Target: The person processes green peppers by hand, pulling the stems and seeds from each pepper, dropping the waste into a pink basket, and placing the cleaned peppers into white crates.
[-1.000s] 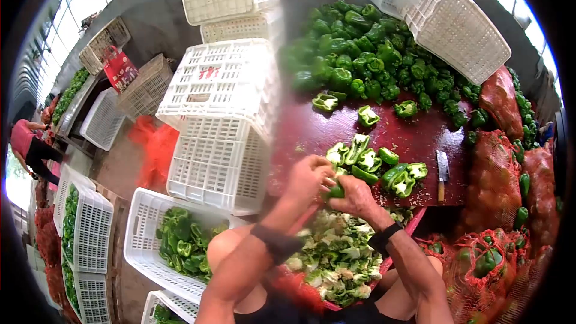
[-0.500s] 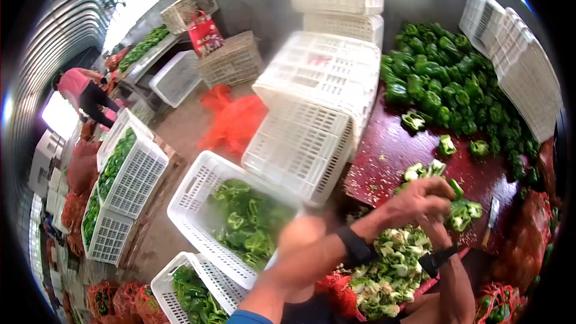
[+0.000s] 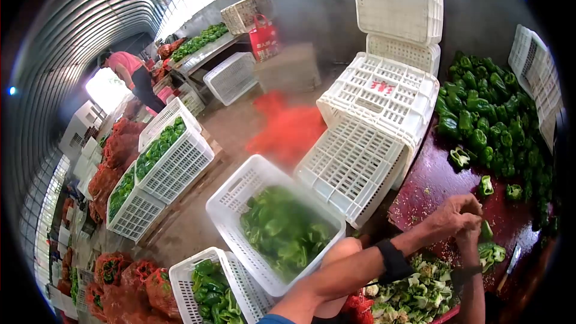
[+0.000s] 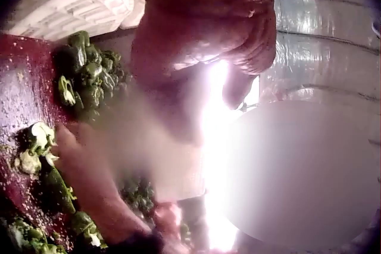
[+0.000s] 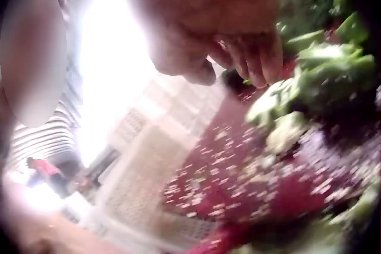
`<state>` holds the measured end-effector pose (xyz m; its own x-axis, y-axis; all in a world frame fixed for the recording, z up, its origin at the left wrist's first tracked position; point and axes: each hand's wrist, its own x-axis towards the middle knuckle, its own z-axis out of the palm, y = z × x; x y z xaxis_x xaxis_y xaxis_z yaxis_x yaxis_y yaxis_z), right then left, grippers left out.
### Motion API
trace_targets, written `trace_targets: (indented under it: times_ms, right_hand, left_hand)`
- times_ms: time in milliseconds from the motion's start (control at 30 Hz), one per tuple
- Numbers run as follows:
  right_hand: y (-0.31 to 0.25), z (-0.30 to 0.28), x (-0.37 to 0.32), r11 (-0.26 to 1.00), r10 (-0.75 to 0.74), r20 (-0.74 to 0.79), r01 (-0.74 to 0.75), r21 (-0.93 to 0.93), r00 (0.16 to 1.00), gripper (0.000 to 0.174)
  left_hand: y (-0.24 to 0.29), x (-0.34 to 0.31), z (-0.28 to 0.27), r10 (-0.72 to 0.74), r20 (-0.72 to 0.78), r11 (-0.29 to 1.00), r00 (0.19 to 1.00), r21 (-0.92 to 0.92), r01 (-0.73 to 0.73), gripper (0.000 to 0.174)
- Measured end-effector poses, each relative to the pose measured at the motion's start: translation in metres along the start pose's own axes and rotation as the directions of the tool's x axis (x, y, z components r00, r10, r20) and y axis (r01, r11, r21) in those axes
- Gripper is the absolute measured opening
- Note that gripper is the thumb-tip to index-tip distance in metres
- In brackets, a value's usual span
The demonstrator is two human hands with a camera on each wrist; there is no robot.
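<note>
Over the dark red table [image 3: 429,162], my left hand [image 3: 454,216] has its fingers bent and overlaps my right hand [image 3: 468,241]. In the left wrist view the fingers of the left hand [image 4: 205,33] curl downward against bright light. Close to cut green peppers [image 4: 43,138] are the right fingertips, seen from that side. In the right wrist view the bent fingers of the right hand [image 5: 214,33] hang beside a cut pepper [image 5: 333,66]. I cannot tell whether either hand holds a piece. A knife [image 3: 511,261] lies on the table to the right.
Whole green peppers [image 3: 480,111] are heaped at the table's back. Below the hands sits a pile of pepper cores and trimmings [image 3: 414,294]. To the left stand a white crate of green peppers [image 3: 222,204] and stacked upturned crates [image 3: 354,162]. A person [image 3: 135,78] bends over farther back.
The head view has swung left, so the hands and table appear farther right. A green pepper piece showed between the hands a second ago; now the overlapping hands hide that spot.
</note>
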<state>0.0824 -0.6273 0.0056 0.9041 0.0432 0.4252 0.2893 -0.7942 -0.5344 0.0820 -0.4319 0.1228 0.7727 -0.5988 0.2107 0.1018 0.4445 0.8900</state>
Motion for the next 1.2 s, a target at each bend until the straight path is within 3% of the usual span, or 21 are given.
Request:
trace_targets:
  times_ms: [67, 100, 133, 167, 200, 233, 267, 333, 433, 533, 667, 700, 800, 833, 933, 967, 1200]
  right_hand:
    - [0.056, -0.008, -0.009, 0.993, 0.002, -0.134, -0.018, -0.113, 0.991, 0.026]
    - [0.061, -0.018, -0.011, 0.981, 0.015, -0.102, -0.034, -0.189, 0.995, 0.021]
    - [0.058, -0.022, -0.006, 0.956, 0.047, -0.071, -0.065, -0.285, 0.996, 0.017]
    - [0.070, -0.013, -0.007, 0.898, 0.157, -0.035, -0.158, -0.410, 0.987, 0.010]
    - [0.084, -0.011, -0.017, 0.931, 0.164, -0.008, -0.158, -0.329, 0.986, 0.016]
    - [0.093, -0.011, -0.025, 0.970, 0.000, -0.044, -0.010, -0.241, 0.999, 0.027]
    - [0.069, -0.025, -0.014, 0.918, 0.230, 0.159, -0.160, -0.364, 0.960, 0.037]
    - [0.065, -0.015, -0.019, 0.903, 0.181, 0.060, -0.142, -0.406, 0.982, 0.038]
    - [0.049, -0.016, -0.016, 0.891, 0.261, 0.229, -0.142, -0.432, 0.938, 0.043]
    - [0.024, -0.012, -0.030, 0.898, 0.142, 0.253, -0.017, -0.440, 0.957, 0.046]
    - [-0.007, -0.024, -0.029, 0.932, 0.131, 0.229, -0.041, -0.360, 0.964, 0.025]
    - [-0.018, -0.031, -0.025, 0.935, 0.212, 0.261, -0.118, -0.334, 0.942, 0.026]
    - [-0.016, -0.044, -0.028, 0.964, 0.165, 0.152, -0.127, -0.234, 0.975, 0.032]
    - [-0.001, -0.040, -0.029, 0.976, 0.168, 0.033, -0.162, -0.147, 0.985, 0.023]
    - [0.023, -0.045, -0.037, 0.972, 0.231, 0.095, -0.225, -0.066, 0.968, 0.033]
    - [0.029, -0.044, -0.038, 0.960, 0.221, 0.061, -0.206, -0.192, 0.973, 0.032]
    - [0.054, -0.040, -0.045, 0.906, 0.264, 0.117, -0.205, -0.371, 0.957, 0.031]
  left_hand:
    - [-0.007, 0.004, -0.017, -0.075, -0.138, 0.993, 0.988, 0.083, 0.087, 0.018]
    - [-0.013, 0.006, -0.027, -0.114, -0.203, 0.986, 0.972, 0.093, 0.135, 0.018]
    - [-0.004, 0.007, -0.035, -0.086, -0.292, 0.900, 0.952, 0.388, 0.201, 0.022]
    - [-0.014, 0.008, -0.045, -0.126, -0.346, 0.953, 0.930, 0.220, 0.210, 0.019]
    - [-0.022, 0.008, -0.057, -0.155, -0.332, 0.977, 0.931, 0.086, 0.194, 0.015]
    - [-0.031, 0.008, -0.068, -0.185, -0.317, 0.983, 0.930, -0.049, 0.179, 0.012]
    - [-0.011, 0.010, -0.058, -0.114, -0.421, 0.965, 0.900, 0.170, 0.201, 0.016]
    - [0.001, 0.007, -0.051, -0.147, -0.448, 0.965, 0.882, 0.132, 0.228, 0.017]
    - [0.003, 0.007, -0.043, -0.165, -0.414, 0.955, 0.895, 0.159, 0.250, 0.015]
    - [-0.004, 0.006, -0.042, -0.177, -0.370, 0.948, 0.912, 0.183, 0.259, 0.013]
    - [-0.011, 0.008, -0.042, -0.188, -0.356, 0.947, 0.915, 0.181, 0.265, 0.014]
    - [-0.012, 0.008, -0.042, -0.201, -0.354, 0.947, 0.914, 0.167, 0.273, 0.014]
    - [-0.021, 0.009, -0.045, -0.213, -0.340, 0.950, 0.916, 0.148, 0.276, 0.015]
    - [-0.022, 0.009, -0.043, -0.216, -0.334, 0.951, 0.918, 0.143, 0.276, 0.016]
    - [-0.021, 0.010, -0.041, -0.220, -0.333, 0.949, 0.917, 0.146, 0.281, 0.016]
    - [-0.020, 0.010, -0.040, -0.222, -0.337, 0.945, 0.915, 0.155, 0.287, 0.016]
    - [-0.020, 0.013, -0.031, -0.226, -0.340, 0.936, 0.913, 0.185, 0.300, 0.017]
